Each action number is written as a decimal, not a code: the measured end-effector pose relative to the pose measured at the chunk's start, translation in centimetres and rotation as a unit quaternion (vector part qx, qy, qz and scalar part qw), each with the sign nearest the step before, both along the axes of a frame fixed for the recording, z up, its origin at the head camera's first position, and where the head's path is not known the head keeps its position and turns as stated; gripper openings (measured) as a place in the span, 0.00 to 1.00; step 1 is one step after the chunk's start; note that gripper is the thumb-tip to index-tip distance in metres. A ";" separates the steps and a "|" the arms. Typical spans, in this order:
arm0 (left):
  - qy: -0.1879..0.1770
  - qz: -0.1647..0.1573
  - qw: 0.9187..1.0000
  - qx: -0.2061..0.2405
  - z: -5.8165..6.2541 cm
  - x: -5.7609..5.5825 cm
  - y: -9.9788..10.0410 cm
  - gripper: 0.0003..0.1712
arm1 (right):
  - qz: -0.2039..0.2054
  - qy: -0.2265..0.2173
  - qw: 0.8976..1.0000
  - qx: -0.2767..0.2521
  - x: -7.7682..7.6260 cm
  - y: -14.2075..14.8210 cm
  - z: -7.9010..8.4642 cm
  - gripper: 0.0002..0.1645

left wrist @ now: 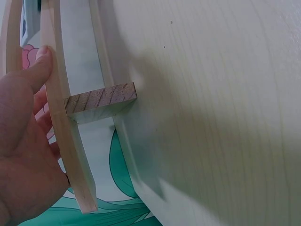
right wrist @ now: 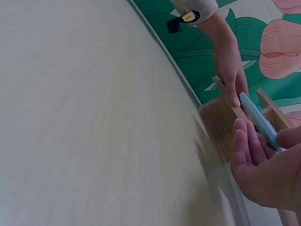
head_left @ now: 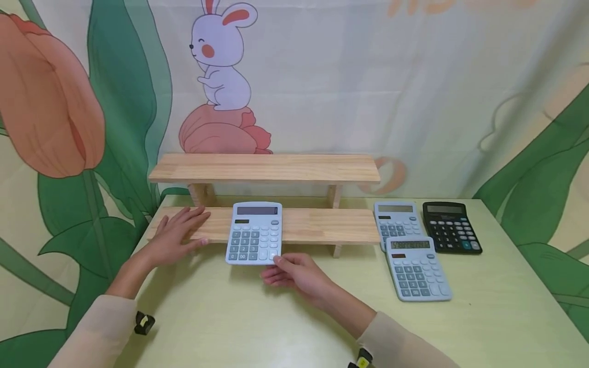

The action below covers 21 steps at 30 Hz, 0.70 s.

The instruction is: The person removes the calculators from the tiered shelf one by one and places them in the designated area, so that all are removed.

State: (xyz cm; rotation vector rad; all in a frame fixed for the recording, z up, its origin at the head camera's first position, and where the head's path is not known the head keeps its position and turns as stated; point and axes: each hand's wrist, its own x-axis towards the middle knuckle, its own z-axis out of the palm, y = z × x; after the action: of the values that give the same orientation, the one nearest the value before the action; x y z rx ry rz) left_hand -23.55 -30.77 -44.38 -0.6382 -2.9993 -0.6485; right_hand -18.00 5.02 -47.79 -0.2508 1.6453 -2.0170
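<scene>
A light blue calculator [head_left: 255,235], its display facing up, is over the lower board [head_left: 329,225] of a two-tier wooden stand, with its bottom edge past the board's front. My right hand [head_left: 306,276] pinches its lower right corner, thumb on the keypad side and fingers beneath. The right wrist view shows the calculator [right wrist: 258,120] edge-on and tilted, beside the board. My left hand [head_left: 177,237] rests on the left end of that board, fingers spread over the top. Its thumb [left wrist: 40,68] lies against the front edge.
On the table's right are two more light blue calculators, the front one [head_left: 418,271] overlapping the rear one [head_left: 398,212]. A black calculator [head_left: 451,227] lies beside them. The stand's upper board [head_left: 267,167] runs behind, before a printed curtain [head_left: 345,76].
</scene>
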 end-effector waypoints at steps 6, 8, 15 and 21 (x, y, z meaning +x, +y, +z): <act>-0.003 0.003 1.000 -0.001 0.0 0.0 0.2 0.43 | 0.007 0.012 1.000 0.009 0.8 1.2 0.1 0.23; -0.004 0.002 1.000 0.001 0.0 0.0 0.2 0.43 | 0.010 0.012 1.000 0.011 1.0 1.5 0.0 0.23; -0.004 0.003 1.000 0.002 -0.1 0.0 0.0 0.44 | 0.016 0.012 1.000 0.015 1.3 2.2 -0.2 0.23; -0.003 0.001 1.000 0.007 -0.1 0.0 0.0 0.43 | 0.006 0.010 1.000 0.015 1.1 2.3 -0.4 0.20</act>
State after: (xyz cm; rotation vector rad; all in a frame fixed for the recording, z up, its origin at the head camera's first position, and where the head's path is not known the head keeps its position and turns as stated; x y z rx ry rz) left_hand -23.54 -30.74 -44.48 -0.6346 -2.9978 -0.6710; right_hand -16.86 7.29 -48.16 -0.2710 1.6815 -1.9863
